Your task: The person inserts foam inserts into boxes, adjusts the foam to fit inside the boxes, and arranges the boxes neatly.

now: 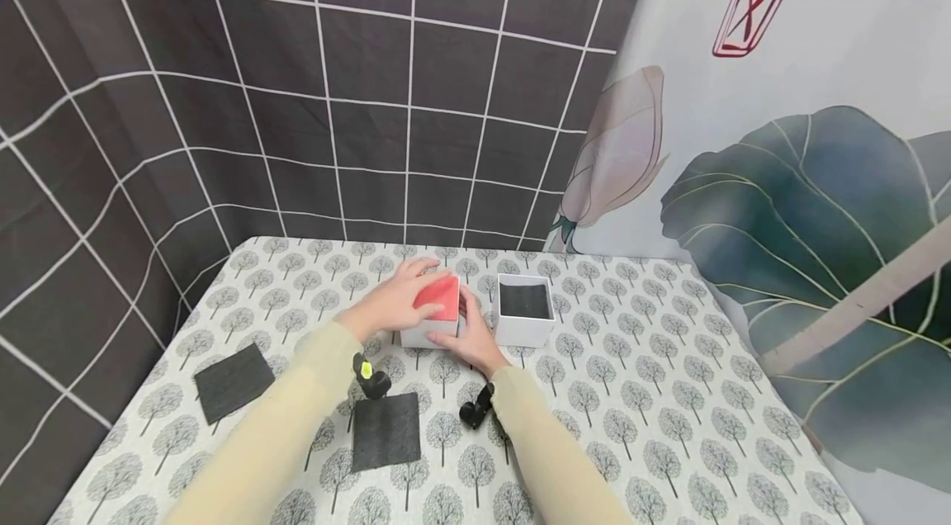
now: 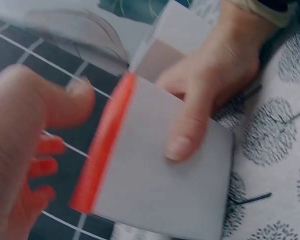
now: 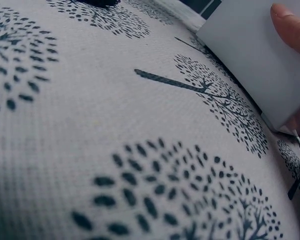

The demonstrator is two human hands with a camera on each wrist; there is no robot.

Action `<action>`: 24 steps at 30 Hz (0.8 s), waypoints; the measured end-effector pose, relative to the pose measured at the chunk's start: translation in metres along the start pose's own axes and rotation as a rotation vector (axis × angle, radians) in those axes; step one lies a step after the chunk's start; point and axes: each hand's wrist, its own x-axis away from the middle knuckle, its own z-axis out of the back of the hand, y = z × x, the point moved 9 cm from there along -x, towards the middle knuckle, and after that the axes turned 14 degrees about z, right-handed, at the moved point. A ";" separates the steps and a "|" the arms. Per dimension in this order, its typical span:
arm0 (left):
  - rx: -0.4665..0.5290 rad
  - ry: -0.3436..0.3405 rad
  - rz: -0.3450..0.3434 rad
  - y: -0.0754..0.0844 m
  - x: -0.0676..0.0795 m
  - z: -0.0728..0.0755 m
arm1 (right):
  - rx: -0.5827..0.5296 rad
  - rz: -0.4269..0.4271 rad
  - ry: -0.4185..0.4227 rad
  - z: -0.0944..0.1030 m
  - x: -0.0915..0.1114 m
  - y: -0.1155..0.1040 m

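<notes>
A white box (image 1: 431, 333) with something red (image 1: 443, 294) showing at its top sits near the back of the table. My right hand (image 1: 475, 339) grips this box at its right side, and the thumb lies against the front face in the left wrist view. My left hand (image 1: 394, 302) hovers at the red top from the left. In the left wrist view its thumb and fingers (image 2: 72, 102) are spread and stand apart from the red edge. The right wrist view catches only part of the box (image 3: 260, 55) and a bit of the right hand.
A second white box (image 1: 523, 333), open-topped with dark material inside, stands to the right. One black square sheet (image 1: 386, 432) lies in front of the arms, another (image 1: 234, 382) at the left. A dark gridded curtain (image 1: 371, 54) hangs behind the tree-patterned tablecloth (image 1: 631, 393).
</notes>
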 end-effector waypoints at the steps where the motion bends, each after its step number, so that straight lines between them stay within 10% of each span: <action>1: -0.012 -0.001 0.004 0.001 0.001 0.002 | -0.003 -0.006 0.004 -0.001 -0.001 0.006; 24: 0.023 -0.109 0.030 0.004 -0.006 -0.006 | -0.025 0.001 0.023 0.000 0.001 0.004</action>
